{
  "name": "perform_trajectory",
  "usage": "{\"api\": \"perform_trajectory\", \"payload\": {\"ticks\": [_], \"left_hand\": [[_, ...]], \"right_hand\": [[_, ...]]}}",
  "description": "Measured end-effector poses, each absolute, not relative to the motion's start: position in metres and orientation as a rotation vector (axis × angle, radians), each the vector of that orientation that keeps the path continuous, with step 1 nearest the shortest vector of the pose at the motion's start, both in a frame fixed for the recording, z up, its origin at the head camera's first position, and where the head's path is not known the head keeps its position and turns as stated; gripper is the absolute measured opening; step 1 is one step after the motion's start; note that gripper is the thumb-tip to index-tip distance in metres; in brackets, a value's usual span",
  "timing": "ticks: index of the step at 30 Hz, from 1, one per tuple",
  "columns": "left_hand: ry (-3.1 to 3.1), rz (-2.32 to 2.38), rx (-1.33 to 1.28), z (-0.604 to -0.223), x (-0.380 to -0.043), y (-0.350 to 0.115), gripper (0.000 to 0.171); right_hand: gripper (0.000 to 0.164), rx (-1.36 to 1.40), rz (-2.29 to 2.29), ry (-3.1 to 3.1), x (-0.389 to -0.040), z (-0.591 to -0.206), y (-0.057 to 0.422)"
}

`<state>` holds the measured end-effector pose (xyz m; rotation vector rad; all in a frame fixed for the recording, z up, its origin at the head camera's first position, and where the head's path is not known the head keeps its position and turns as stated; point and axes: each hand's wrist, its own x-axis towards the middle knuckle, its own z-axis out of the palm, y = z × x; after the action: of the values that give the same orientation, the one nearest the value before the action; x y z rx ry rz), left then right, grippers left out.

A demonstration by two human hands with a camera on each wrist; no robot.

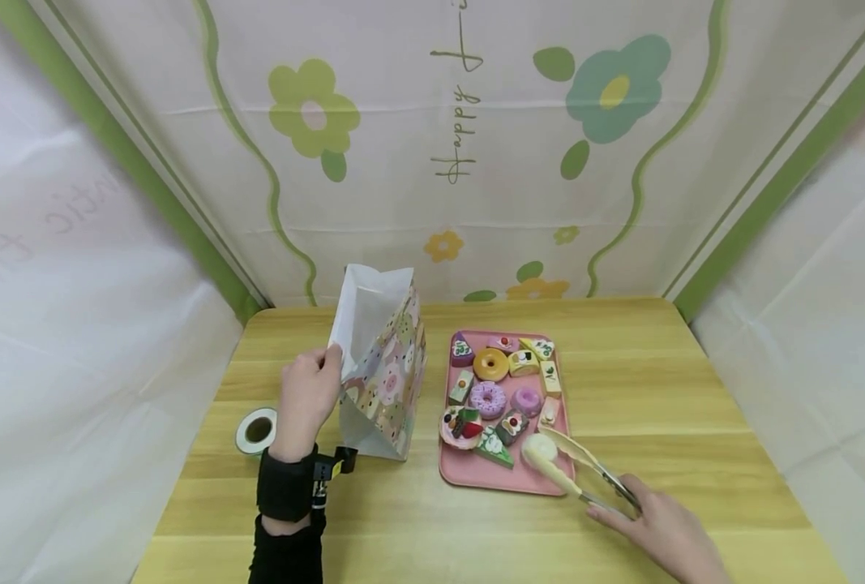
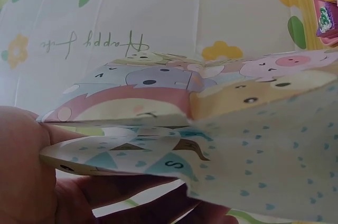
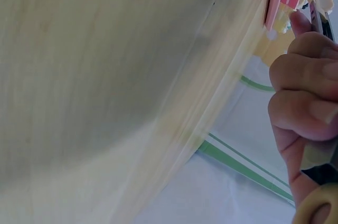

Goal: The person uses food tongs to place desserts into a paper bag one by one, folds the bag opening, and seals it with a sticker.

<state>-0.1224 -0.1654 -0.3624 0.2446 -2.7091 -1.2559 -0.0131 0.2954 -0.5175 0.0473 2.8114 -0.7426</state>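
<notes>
In the head view my left hand [image 1: 310,397] pinches the rim of a paper bag [image 1: 391,381] printed with cartoon animals. The bag stands upright, its white inside showing at the top. The left wrist view shows that hand [image 2: 24,171] at the bag's edge [image 2: 253,155], thumb on one side and fingers beneath. My right hand [image 1: 669,527] grips a pair of tongs [image 1: 587,457] with cream-coloured ends. Those ends are at a round white pastry [image 1: 543,446] in the near right corner of a pink tray [image 1: 486,477]; whether they squeeze it I cannot tell.
Toy cakes and donuts fill the tray, among them a purple donut [image 1: 488,400], an orange donut [image 1: 491,364] and a fruit tart [image 1: 460,428]. A tape roll [image 1: 257,431] lies left of my left hand. Printed cloth [image 1: 388,203] hangs behind the wooden table [image 1: 636,373].
</notes>
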Motion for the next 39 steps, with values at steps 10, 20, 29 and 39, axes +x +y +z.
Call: {"api": "perform_trajectory", "payload": {"ticks": [10,20,29,39], "left_hand": [[-2.725,-1.314,0.253,-0.363,-0.123,-0.166,0.047],[-2.725,-1.319,0.266,-0.362,-0.123,-0.165,0.047],[-2.715,-1.315,0.272,-0.362,-0.123,-0.164,0.046],[-2.716,-1.243,0.227,-0.362,-0.122,-0.164,0.044]], "right_hand": [[0.069,0.058,-0.75,2.826,-0.015,-0.514,0.293],[0.068,0.048,-0.773,2.813,-0.015,-0.511,0.292],[0.061,0.05,-0.791,2.863,-0.02,-0.51,0.29],[0.059,0.038,-0.829,2.933,-0.033,-0.496,0.28]]}}
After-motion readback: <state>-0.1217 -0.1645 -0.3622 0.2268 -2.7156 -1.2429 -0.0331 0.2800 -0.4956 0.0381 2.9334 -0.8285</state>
